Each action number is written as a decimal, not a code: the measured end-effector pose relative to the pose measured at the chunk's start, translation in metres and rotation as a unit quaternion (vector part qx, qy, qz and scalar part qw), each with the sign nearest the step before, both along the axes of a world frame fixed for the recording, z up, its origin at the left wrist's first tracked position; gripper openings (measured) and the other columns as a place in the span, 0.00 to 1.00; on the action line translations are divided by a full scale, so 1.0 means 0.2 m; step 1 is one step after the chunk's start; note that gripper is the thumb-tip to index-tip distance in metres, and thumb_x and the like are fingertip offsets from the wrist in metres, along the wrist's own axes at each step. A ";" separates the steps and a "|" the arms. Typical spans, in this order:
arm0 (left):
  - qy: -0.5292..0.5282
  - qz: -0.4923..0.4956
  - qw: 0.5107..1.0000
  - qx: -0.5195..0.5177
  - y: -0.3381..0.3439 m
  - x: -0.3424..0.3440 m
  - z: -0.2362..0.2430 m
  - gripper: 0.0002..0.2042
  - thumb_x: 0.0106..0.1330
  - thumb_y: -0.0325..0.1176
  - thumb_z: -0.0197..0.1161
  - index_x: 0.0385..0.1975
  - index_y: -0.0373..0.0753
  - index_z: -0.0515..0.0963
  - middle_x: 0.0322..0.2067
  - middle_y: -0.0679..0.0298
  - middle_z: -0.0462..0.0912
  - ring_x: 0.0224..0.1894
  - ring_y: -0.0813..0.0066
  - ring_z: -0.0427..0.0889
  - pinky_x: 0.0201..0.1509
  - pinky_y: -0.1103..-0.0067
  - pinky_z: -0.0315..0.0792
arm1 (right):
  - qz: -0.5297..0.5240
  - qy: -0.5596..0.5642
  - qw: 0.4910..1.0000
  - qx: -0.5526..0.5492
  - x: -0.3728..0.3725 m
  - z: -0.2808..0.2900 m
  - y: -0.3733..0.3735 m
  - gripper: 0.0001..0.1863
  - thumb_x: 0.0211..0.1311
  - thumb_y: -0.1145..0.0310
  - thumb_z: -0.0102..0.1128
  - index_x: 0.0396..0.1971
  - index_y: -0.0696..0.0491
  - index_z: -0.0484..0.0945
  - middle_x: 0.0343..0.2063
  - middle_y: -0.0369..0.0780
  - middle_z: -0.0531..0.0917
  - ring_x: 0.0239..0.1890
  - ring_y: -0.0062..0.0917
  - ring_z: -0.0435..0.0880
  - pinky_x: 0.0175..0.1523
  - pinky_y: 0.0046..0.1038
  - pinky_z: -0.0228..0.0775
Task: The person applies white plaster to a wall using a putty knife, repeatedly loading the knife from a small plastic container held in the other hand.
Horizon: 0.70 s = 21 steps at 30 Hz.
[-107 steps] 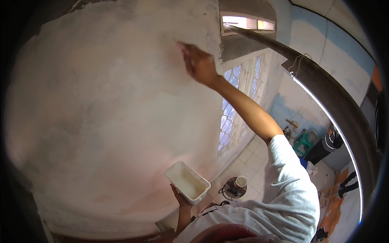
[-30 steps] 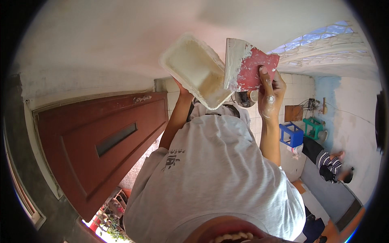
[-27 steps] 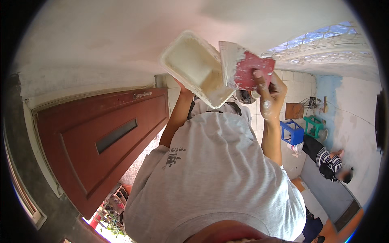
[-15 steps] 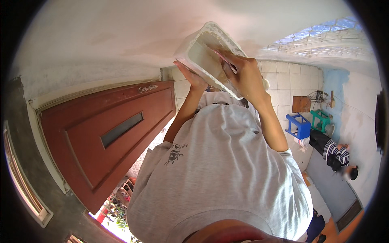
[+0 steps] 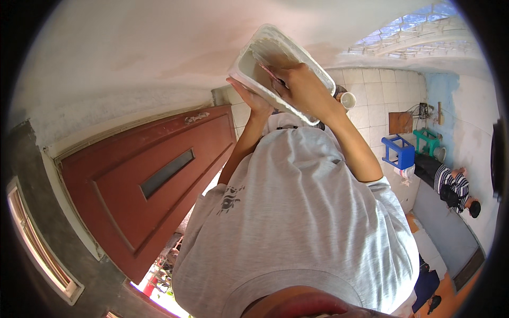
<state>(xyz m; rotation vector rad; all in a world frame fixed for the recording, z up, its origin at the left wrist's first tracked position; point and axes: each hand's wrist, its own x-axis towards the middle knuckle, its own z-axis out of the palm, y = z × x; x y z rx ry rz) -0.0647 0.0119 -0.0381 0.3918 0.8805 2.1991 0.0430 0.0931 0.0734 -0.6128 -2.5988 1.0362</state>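
Observation:
My left hand [image 5: 252, 98] supports a white rectangular plastic tub [image 5: 246, 69], smeared with pale paste, from its left side below. My right hand [image 5: 302, 90] is down inside that tub, closed round a flat red scraper [image 5: 265, 69] of which only a thin sliver shows past my fingers; most of its blade is hidden. Just beyond both hands rises a plastered wall [image 5: 159, 47] with pinkish patches.
A red door [image 5: 116, 196] stands at left, a grilled window [image 5: 408, 37] at upper right. On the tiled floor [image 5: 366, 85] are a white bucket [image 5: 348, 100], blue stool [image 5: 397, 151] and green stool [image 5: 427, 140]. A person [image 5: 448, 185] in stripes and another person [image 5: 427, 289] appear at right.
Earlier my right hand reached up against the wall, then held the red scraper over the tub. It has since dipped into the tub, which is now raised slightly and tilted.

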 end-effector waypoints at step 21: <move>-0.139 0.072 0.987 -0.042 -0.03 0.07 -0.17 0.36 0.72 0.73 0.34 0.38 0.44 0.76 0.24 0.67 0.79 0.29 0.71 0.78 0.35 0.75 0.74 | 0.074 0.058 0.992 -0.085 0.01 -0.01 -0.01 0.11 0.64 0.72 0.61 0.40 0.63 0.83 0.28 0.55 0.83 0.28 0.51 0.81 0.38 0.41 0.74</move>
